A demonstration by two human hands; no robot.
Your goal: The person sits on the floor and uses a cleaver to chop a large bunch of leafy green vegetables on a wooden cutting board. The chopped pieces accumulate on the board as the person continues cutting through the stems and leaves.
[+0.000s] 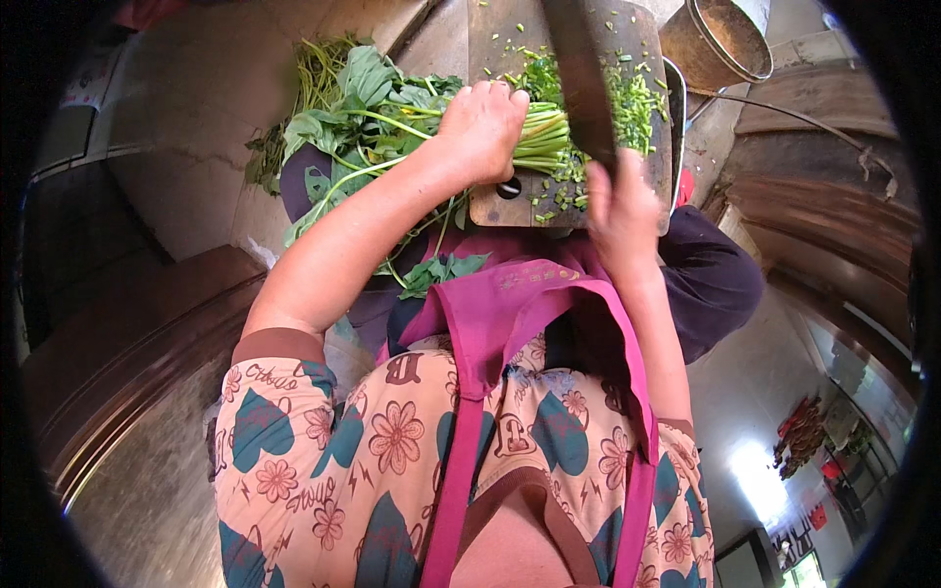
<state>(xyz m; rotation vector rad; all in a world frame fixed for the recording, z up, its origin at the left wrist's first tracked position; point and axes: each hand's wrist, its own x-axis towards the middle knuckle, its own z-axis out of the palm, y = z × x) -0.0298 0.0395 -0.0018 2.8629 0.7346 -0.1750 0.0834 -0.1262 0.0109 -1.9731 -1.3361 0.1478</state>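
My left hand (482, 132) is closed around a bundle of green stems (541, 137) and presses it onto a wooden cutting board (500, 206). Long leafy greens (368, 83) trail from the bundle to the left, over the board's edge. In my right hand (627, 211), slightly blurred, is the handle of a broad dark cleaver (586, 88). Its blade stands just right of the cut stem ends. Chopped green pieces (637, 108) lie scattered on the board beyond and to the right of the blade.
A worn metal bucket (720, 44) stands at the far right, past the board. More thin stems (328, 73) lie on the floor at the far left. Dark wooden furniture (833, 167) rises on the right. My magenta apron (520, 304) and knees are just below the board.
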